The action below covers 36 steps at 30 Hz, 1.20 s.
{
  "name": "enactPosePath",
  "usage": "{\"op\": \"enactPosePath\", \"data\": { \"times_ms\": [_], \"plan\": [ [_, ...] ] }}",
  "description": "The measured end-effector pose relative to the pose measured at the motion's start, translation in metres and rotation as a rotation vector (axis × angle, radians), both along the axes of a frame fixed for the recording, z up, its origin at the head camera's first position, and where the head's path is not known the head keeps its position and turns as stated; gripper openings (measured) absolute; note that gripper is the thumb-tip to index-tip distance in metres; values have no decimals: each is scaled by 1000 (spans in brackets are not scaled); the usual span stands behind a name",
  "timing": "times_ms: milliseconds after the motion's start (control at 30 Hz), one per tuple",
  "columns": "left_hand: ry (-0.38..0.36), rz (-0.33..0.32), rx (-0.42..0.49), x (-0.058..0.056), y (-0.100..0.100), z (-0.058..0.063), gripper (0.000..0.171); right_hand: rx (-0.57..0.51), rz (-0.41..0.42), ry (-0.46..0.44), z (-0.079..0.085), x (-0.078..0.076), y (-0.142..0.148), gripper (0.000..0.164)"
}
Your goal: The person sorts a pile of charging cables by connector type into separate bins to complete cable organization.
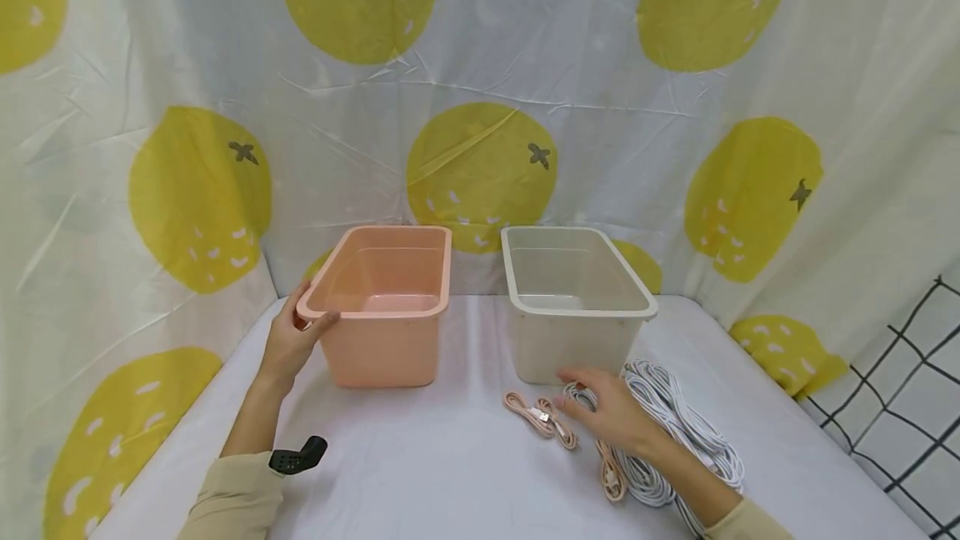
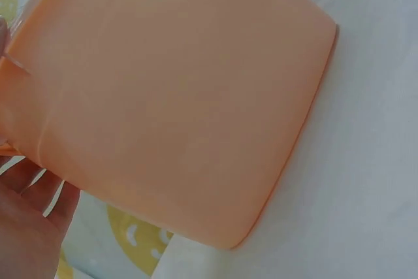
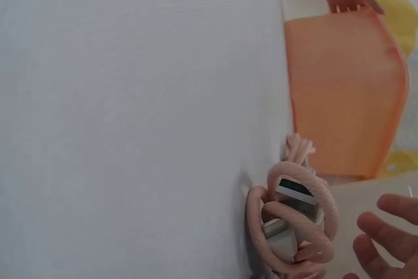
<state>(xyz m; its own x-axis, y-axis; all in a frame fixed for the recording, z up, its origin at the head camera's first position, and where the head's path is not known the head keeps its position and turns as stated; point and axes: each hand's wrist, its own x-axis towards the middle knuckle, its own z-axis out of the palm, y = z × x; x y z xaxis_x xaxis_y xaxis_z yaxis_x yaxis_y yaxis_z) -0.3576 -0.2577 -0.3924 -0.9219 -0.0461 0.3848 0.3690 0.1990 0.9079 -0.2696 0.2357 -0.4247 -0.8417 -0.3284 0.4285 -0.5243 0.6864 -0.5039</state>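
My left hand (image 1: 288, 344) grips the near left corner of the orange plastic bin (image 1: 382, 352), its thumb over the rim and its fingers along the outer side. In the left wrist view the bin's wall (image 2: 176, 102) fills most of the picture. My right hand (image 1: 607, 411) is over the cables in front of the cream bin (image 1: 570, 348), its fingers spread and holding nothing. Left of its fingertips lies a coiled pink USB cable (image 1: 531, 415); its metal plugs show in the right wrist view. Beneath and beyond this hand are bundled white cables (image 1: 678, 415), partly hidden by the forearm.
Another coiled pink cable (image 1: 612, 477) lies nearer me, beside the white bundles. Both bins stand side by side at the back of the white-covered table (image 1: 420, 465), before a lemon-print curtain (image 1: 480, 48). A black wire grid (image 1: 907, 407) stands at the right.
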Motion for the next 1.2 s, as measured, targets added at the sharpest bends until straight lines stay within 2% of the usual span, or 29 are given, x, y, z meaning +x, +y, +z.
{"op": "enactPosePath", "data": {
  "times_ms": [200,400,500,567,700,767,1033,1200],
  "plan": [
    [5,-3,19,-3,-2,-6,86,112,-16,-115,-6,3,3,64],
    [3,-19,26,-5,0,-13,87,282,-19,-93,-17,5,6,72],
    [-1,-10,33,-4,1,-15,86,365,-17,-47,-23,6,8,67],
    [3,-6,31,-4,1,-15,86,385,-19,-34,-26,6,8,52],
    [10,-3,22,-6,2,-13,85,349,-28,-37,-27,2,9,21],
    [6,0,12,-7,2,-11,85,320,-32,-45,-27,1,10,12],
    [2,-9,2,-7,0,-5,86,231,-77,-38,-20,-2,9,8],
    [-1,-12,7,-6,0,-4,87,149,-99,-43,-13,-4,8,15]
  ]
}}
